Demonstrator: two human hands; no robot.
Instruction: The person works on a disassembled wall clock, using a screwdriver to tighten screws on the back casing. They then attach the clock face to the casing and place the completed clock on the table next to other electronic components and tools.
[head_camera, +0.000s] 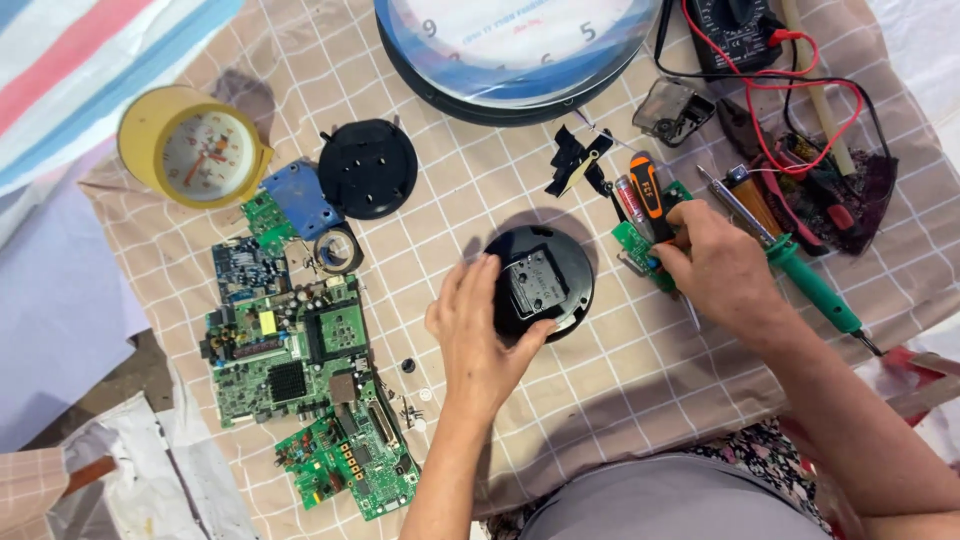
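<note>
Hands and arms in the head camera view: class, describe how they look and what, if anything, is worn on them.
Both the left hand and right hand are bare, with no gloves. No rings, watch or bracelet show. The forearms are uncovered as far as the frame shows, so no sleeves appear. Fingernails are short and unpainted where they can be seen.

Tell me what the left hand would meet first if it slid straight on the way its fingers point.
The left hand already touches the round black clock back; further along lie black plastic pieces, though the exact line is uncertain.
</note>
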